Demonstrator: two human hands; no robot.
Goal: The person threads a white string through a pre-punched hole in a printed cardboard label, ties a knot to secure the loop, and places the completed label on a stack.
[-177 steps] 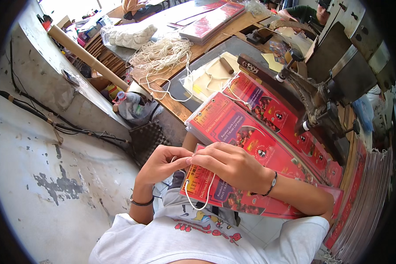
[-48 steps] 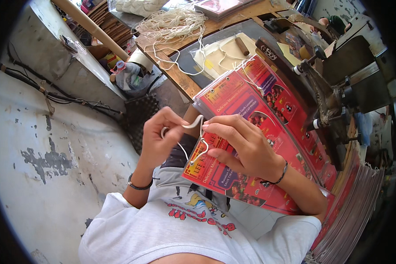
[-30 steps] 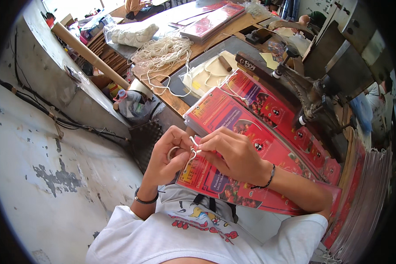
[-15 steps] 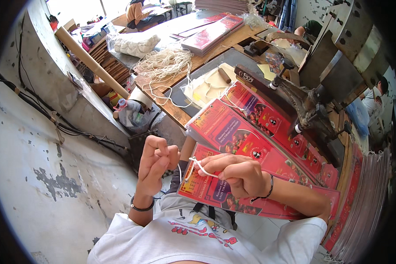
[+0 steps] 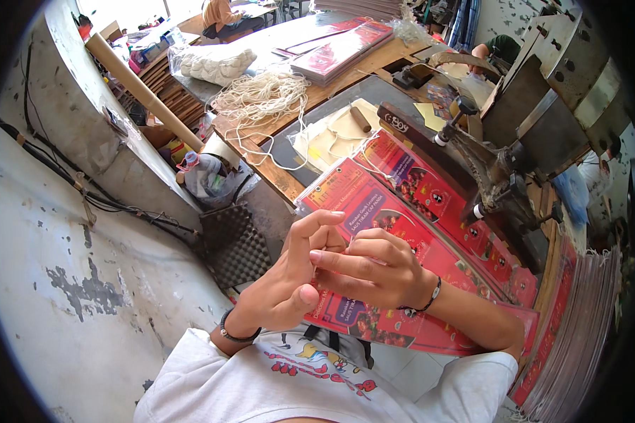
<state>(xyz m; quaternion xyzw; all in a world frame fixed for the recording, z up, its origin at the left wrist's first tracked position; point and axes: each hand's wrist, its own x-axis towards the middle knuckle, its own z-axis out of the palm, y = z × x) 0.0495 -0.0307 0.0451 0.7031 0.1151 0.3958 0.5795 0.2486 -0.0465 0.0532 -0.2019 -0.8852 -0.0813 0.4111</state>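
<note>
My left hand (image 5: pixel 286 271) and my right hand (image 5: pixel 381 271) meet over the upper left end of a long red printed hanging card (image 5: pixel 391 324). On my left hand the thumb stands apart and the forefinger stretches out; the other fingers curl in against my right hand. My right hand is closed, its fingertips pressed together at the left one's fingers. What lies between the fingers is hidden; the white string seen there earlier does not show now. My right forearm rests across the card. Another red card (image 5: pixel 346 194) lies on the table just beyond.
A heap of white string (image 5: pixel 264 99) lies on the wooden table's far left corner. A dark metal press (image 5: pixel 497 166) stands at the right. Stacked cards (image 5: pixel 582 331) fill the lower right. A brown roll (image 5: pixel 144 92) leans by the left wall. A person (image 5: pixel 222 17) sits far back.
My left hand has moved right and met my right hand, its thumb and forefinger opening out. The white string between them has gone out of sight. The near card's corner is now covered.
</note>
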